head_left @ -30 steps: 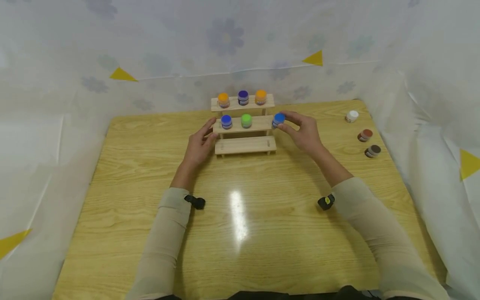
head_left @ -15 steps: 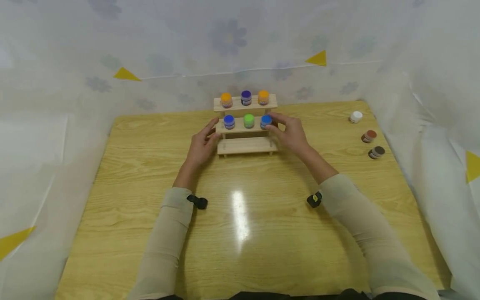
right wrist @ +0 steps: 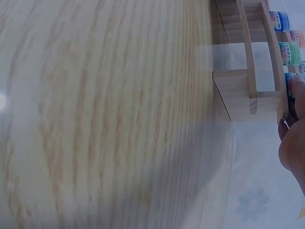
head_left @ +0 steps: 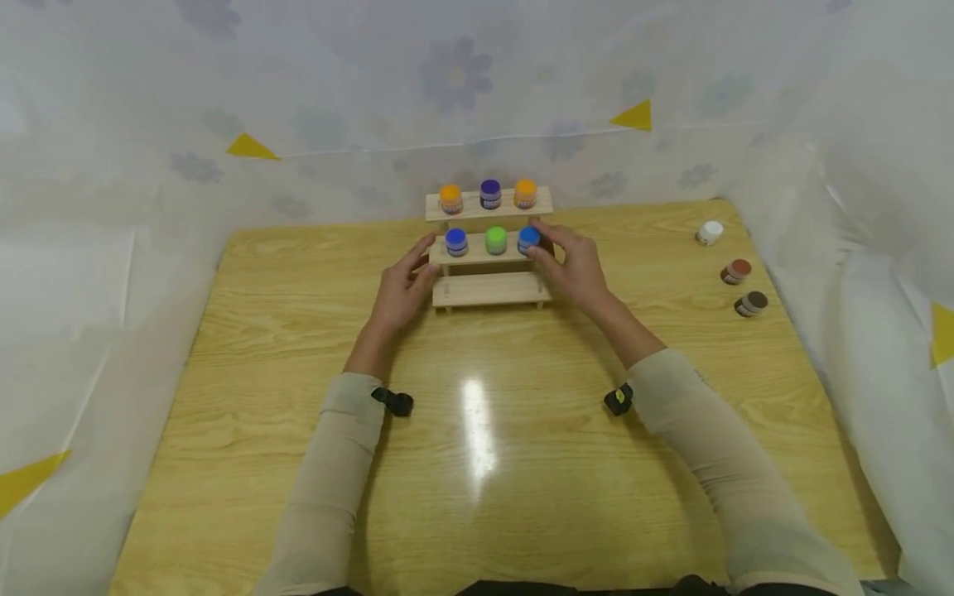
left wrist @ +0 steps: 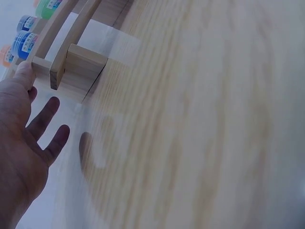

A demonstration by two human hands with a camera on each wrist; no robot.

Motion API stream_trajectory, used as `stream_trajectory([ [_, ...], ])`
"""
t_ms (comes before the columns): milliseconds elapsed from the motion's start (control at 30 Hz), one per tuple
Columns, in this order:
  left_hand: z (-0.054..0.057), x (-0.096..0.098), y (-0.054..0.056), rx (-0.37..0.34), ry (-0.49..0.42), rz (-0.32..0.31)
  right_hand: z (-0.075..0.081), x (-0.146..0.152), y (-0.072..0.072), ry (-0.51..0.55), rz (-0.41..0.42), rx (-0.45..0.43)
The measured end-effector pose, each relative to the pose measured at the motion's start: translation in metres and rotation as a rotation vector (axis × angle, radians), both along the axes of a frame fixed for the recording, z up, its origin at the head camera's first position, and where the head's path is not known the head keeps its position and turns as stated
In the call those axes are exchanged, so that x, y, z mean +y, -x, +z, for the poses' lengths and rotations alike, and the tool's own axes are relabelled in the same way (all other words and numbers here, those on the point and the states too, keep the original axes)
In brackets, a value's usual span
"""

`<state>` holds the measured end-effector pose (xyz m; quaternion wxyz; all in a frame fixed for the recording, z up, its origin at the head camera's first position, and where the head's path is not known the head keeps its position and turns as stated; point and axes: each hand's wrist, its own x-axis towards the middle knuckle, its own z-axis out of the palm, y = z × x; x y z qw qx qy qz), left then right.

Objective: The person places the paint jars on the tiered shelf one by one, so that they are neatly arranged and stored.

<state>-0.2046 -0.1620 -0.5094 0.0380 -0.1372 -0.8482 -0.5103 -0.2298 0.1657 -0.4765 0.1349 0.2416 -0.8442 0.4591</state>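
Three small clear jars with coloured lids stand in a row on the middle step of a three-step stand of pale wood (head_left: 492, 290), placed near the far edge of a yellow wood-grain table (head_left: 477, 513). The bright blue-lidded jar (head_left: 528, 240) is at the right end of this row, and the right hand (head_left: 580, 269) pinches it between thumb and fingers. These cover part of its side and the step's right end, so I cannot tell if its base fully rests there. Beside it are a green-lidded jar (head_left: 495, 240) and a darker blue-lidded jar (head_left: 456, 242).

The left hand (head_left: 402, 294) touches the left end of the middle step, its fingers parted and rather straight.

On the top step are two orange-lidded jars (head_left: 450, 198) with a purple-lidded jar (head_left: 490, 194) between them. Well apart, at the table's right side, stand a white jar (head_left: 709, 233), a reddish-brown jar (head_left: 735, 271) and a dark brown jar (head_left: 750, 304).

Both wrist views cut off the stand; in the right one, most of the hand falls outside the edge. Label writing is too small for reading.
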Motion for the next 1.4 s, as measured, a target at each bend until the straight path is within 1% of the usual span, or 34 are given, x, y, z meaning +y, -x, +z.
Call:
stream_trajectory([
  [133,0.0,0.001,0.0,-0.009,0.001,-0.004,-0.003,-0.001,-0.001,0.02,-0.014,-0.003],
  [300,0.001,0.001,0.0,-0.012,0.001,-0.002,-0.004,-0.001,-0.002,0.065,-0.024,-0.039],
  [433,0.002,0.001,0.0,-0.015,0.004,0.001,-0.005,0.0,-0.006,0.129,-0.039,-0.082],
  [500,0.002,0.001,0.0,-0.017,0.007,0.0,-0.007,0.003,-0.01,0.179,-0.055,-0.106],
  [633,0.003,0.001,0.0,-0.024,0.01,-0.001,-0.013,0.014,-0.018,0.264,-0.098,-0.157],
  [700,0.003,0.001,0.0,-0.028,0.011,0.002,-0.018,0.023,-0.02,0.295,-0.128,-0.205],
  [833,0.003,0.002,-0.001,-0.027,0.012,0.01,-0.023,0.044,-0.026,0.296,-0.226,-0.304],
  [900,0.003,0.002,0.0,-0.026,0.012,0.013,-0.025,0.058,-0.031,0.299,-0.288,-0.346],
  [967,0.003,0.002,0.0,-0.028,0.011,0.012,-0.025,0.071,-0.038,0.303,-0.341,-0.368],
  [1100,0.004,0.003,0.0,-0.04,0.0,0.016,-0.024,0.1,-0.049,0.345,-0.438,-0.403],
  [1233,0.005,0.003,0.0,-0.039,-0.002,0.023,-0.025,0.128,-0.055,0.373,-0.562,-0.439],
  [1300,0.005,0.003,0.0,-0.04,-0.002,0.024,-0.026,0.139,-0.059,0.386,-0.623,-0.472],
  [1400,0.005,0.003,0.0,-0.044,-0.006,0.02,-0.027,0.154,-0.066,0.415,-0.69,-0.515],
])
